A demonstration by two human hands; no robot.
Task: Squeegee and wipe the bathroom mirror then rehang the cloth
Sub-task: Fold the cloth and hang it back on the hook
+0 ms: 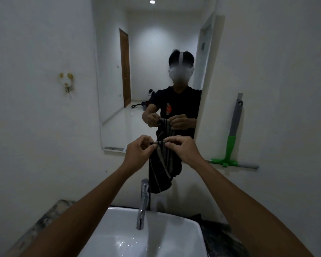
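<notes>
A dark cloth with pale stripes (160,169) hangs down in front of me, above the tap. My left hand (139,151) pinches its top edge from the left and my right hand (183,148) pinches it from the right, fingertips close together. Behind them is the bathroom mirror (146,71), which reflects me holding the cloth. A squeegee (230,149) with a green head and grey handle leans upright against the wall to the right of the mirror. On the left wall is a small animal-shaped hook (66,81) with nothing on it.
A chrome tap (143,203) stands over the white basin (183,232) directly below the cloth. A dark stone counter (50,214) surrounds the basin. White walls close in on both sides.
</notes>
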